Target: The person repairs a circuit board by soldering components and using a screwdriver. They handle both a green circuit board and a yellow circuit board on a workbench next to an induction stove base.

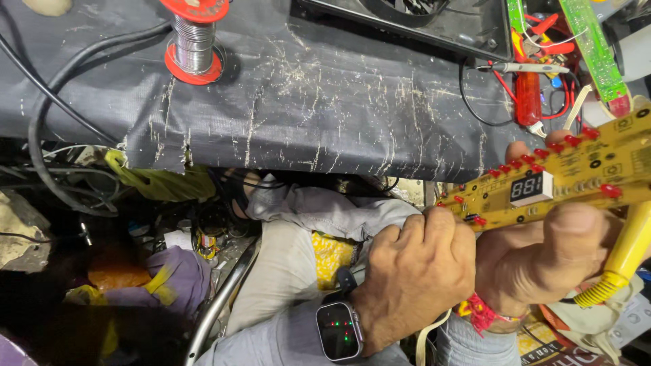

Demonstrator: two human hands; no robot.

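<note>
A yellow circuit board (583, 177) with red buttons and a small digit display (528, 188) is held at the right, just below the bench edge. My left hand (413, 271), with a smartwatch (337, 330) on its wrist, pinches the board's left end. My right hand (542, 261), with a red thread at the wrist, grips the board from below, its thumb pressed on the front edge. A yellow tool handle (630, 247) with a coiled cord guard slants down beside my right hand. I cannot tell whether that hand holds it.
A scratched black mat (305, 88) covers the bench. On it are a solder spool (194, 42), black cables (41, 115), a black fan housing (434, 20), a green circuit board (595, 51) and a red tool (527, 98). Grey cloth, bags and a metal tube (217, 308) lie below.
</note>
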